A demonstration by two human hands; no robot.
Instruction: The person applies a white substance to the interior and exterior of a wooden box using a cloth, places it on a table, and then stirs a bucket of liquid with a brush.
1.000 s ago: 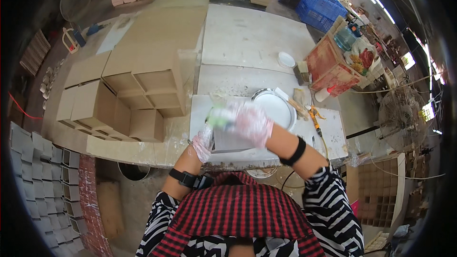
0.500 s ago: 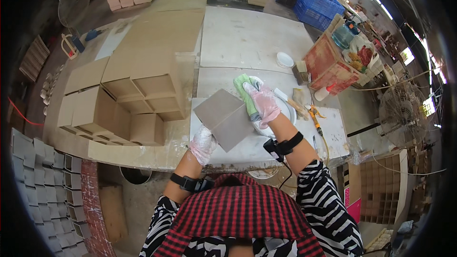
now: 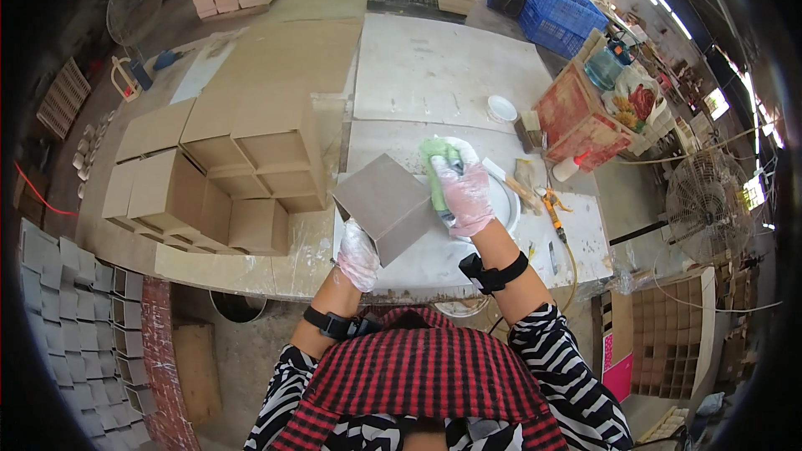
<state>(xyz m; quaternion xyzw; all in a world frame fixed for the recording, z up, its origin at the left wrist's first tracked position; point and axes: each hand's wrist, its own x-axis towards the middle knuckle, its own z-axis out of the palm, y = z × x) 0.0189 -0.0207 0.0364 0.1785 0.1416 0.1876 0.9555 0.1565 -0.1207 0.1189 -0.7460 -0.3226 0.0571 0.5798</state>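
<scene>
My left hand [image 3: 357, 257], in a white-smeared pinkish glove, grips the lower left corner of a grey-brown square box [image 3: 383, 199] and holds it tilted above the table. Just right of the box, my right hand [image 3: 468, 199], in a similar glove, closes around a crumpled green cloth [image 3: 437, 150]. The cloth lies beside the box's right edge; whether they touch is hard to tell. Under my right hand sits a round white basin [image 3: 508, 200], partly hidden by the hand and wrist. A flat brush [image 3: 510, 184] with a pale handle rests across the basin's rim.
Stacked brown boxes [image 3: 251, 150] cover the table's left side. A yellow air gun [image 3: 555, 210] with a hose, a red-capped white bottle [image 3: 568, 167] and a small white bowl [image 3: 501, 108] stand on the right. Beyond is a red-stained crate [image 3: 576, 117]; a caged fan [image 3: 708, 192] stands farther right.
My right hand and the cloth have shifted slightly right and down, away from the box's upper right edge. The box has turned a little and moved slightly left in my left hand.
</scene>
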